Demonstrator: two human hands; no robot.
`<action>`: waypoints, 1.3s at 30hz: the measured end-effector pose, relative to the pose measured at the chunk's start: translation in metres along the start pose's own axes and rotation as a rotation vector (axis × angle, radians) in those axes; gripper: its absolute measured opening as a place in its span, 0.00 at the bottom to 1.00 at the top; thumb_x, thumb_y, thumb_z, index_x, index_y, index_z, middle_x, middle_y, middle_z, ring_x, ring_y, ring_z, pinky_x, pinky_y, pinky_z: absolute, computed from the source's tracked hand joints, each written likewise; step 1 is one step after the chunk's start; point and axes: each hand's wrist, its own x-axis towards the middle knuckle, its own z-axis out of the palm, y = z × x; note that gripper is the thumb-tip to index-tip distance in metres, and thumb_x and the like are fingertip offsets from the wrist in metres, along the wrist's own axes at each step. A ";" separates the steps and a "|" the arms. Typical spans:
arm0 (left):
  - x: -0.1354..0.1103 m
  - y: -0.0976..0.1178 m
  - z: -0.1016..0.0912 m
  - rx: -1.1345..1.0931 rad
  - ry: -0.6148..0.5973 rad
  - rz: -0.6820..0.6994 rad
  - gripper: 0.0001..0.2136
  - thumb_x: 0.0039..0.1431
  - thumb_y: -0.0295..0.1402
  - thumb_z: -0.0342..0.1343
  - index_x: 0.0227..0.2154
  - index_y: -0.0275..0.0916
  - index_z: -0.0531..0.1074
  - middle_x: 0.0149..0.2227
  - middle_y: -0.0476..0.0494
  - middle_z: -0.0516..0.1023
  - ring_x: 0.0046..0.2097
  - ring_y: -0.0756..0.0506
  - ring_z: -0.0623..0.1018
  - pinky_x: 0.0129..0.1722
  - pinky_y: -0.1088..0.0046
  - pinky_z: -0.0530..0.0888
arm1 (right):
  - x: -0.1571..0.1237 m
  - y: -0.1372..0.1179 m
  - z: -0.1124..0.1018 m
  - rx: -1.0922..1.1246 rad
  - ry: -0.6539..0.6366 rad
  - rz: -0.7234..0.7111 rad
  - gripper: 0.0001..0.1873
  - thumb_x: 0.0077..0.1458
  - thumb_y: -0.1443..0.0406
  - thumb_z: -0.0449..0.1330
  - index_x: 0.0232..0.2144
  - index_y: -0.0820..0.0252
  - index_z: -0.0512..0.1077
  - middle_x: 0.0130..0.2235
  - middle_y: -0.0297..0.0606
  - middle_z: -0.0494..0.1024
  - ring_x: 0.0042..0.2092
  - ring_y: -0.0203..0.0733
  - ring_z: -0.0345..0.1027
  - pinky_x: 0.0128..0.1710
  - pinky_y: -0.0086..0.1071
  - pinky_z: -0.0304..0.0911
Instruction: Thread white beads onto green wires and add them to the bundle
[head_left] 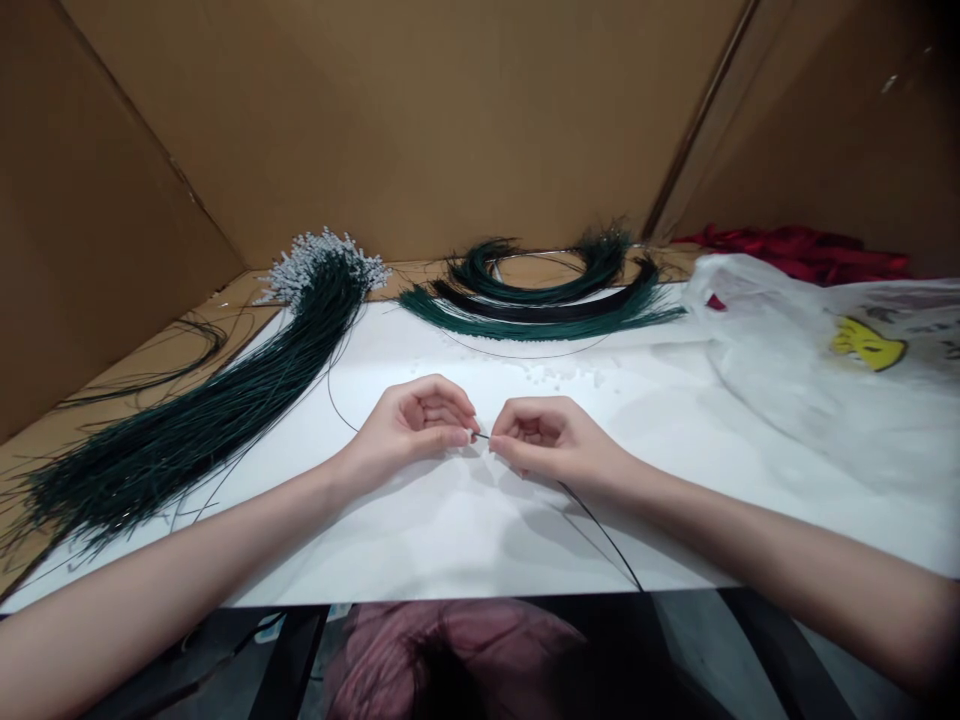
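Near the middle of the white sheet, my left hand (421,418) pinches a small white bead (471,436) between thumb and forefinger. My right hand (546,434) is closed on a thin dark wire (606,535), gripping it near one end. That short end spans the gap between my fingertips and meets the bead; whether it passes through the bead is too small to tell. The wire's other end runs out below my right hand to the sheet's front edge. Both wrists rest low, close to the sheet.
Left lies a thick bundle of dark green wires (225,400) with white-beaded tips (322,262). Curved loose wires (547,318) lie at the back, with scattered white beads (570,376) before them. A clear plastic bag (810,350) and red cloth (810,254) are right. Cardboard walls (435,120) enclose the table.
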 end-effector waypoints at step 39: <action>0.001 0.000 0.001 0.043 0.023 -0.019 0.10 0.50 0.27 0.68 0.35 0.35 0.74 0.33 0.45 0.82 0.35 0.50 0.81 0.38 0.77 0.77 | -0.001 0.005 -0.002 -0.294 0.047 -0.177 0.05 0.51 0.70 0.58 0.24 0.62 0.70 0.24 0.32 0.68 0.27 0.32 0.59 0.28 0.28 0.57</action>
